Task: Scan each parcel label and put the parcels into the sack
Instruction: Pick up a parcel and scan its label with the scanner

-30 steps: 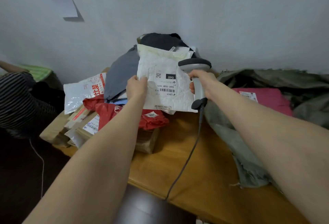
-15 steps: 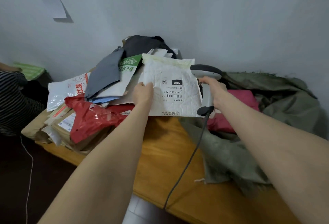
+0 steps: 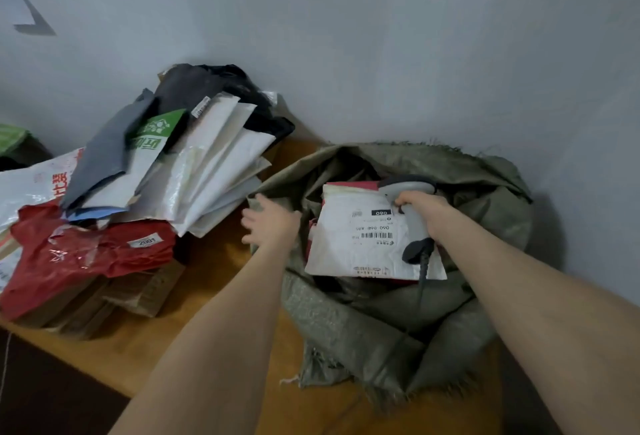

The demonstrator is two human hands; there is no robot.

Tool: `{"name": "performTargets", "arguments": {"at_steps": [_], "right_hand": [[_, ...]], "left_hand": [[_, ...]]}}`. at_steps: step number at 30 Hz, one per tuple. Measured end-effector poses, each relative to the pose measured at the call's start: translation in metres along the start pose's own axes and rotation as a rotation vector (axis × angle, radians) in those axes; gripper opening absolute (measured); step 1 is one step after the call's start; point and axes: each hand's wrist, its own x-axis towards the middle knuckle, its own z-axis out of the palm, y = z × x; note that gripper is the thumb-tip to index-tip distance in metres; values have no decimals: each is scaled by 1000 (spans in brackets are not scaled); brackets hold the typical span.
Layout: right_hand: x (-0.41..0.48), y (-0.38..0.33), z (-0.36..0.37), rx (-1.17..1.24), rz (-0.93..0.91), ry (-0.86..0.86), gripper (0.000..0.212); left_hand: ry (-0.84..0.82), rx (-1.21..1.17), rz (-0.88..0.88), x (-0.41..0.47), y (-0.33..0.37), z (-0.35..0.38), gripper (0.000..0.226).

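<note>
Your left hand [image 3: 270,223] is spread and empty at the sack [image 3: 346,317] rim, free to reach the pile [image 3: 166,171] at its left. Your right hand [image 3: 422,206] grips the scanner [image 3: 414,232], kept ready, at the edge of the white parcel [image 3: 360,244] lying in the sack.

The white parcel [image 3: 346,247] covers nearly all of the red parcel [image 3: 349,186] beneath it in the sack [image 3: 346,324], and the small print on its label [image 3: 375,228] is too blurred to read. The right grip [image 3: 420,208] covers part of the barcode scanner [image 3: 410,186], whose cable [image 3: 423,271] vanishes among sack folds. A paper sheet [image 3: 12,5] is cut off at far left.
</note>
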Motion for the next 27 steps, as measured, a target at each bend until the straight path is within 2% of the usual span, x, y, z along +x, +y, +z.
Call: {"name": "performTargets", "arguments": {"at_steps": [2, 4, 5, 6, 7, 8, 9, 11, 13, 16, 18, 20, 23, 27], "right_hand": [[-3, 2, 0, -29, -14, 16, 89], [-8, 0, 5, -52, -49, 42, 59], [-7, -1, 10, -61, -67, 57, 51], [-2, -1, 15, -55, -89, 73, 53], [4, -1, 20, -34, -115, 86, 57], [8, -1, 27, -17, -137, 96, 61], [10, -1, 34, -16, -145, 91, 63], [13, 2, 45, -41, -124, 67, 62], [12, 5, 52, -96, -85, 47, 65], [11, 8, 53, -209, -38, 113, 75], [6, 7, 49, -248, -49, 163, 74], [1, 4, 45, -199, -93, 158, 63], [-9, -1, 47, -49, -142, 54, 37], [-40, -15, 67, 75, -99, -111, 26]], "left_hand": [[-68, -97, -158, 8, -8, 5, 107], [-163, -225, -275, 13, -16, 11, 105], [-197, -254, -265, 14, -19, 13, 92], [-178, -282, -214, 16, -21, 15, 69], [-100, -335, -144, 17, -20, 15, 45], [2, -418, -74, 18, -18, 13, 31], [99, -515, -10, 18, -14, 9, 27], [220, -649, 73, 17, -6, -2, 28], [241, -560, 78, 16, -3, -8, 30], [113, -345, 14, 19, -9, -4, 31], [5, -301, -9, 18, -13, -1, 35], [-56, -298, -15, 18, -15, -1, 42], [-92, -338, -22, 17, -18, -12, 47], [-112, -359, -11, 18, -29, -33, 41]]}}
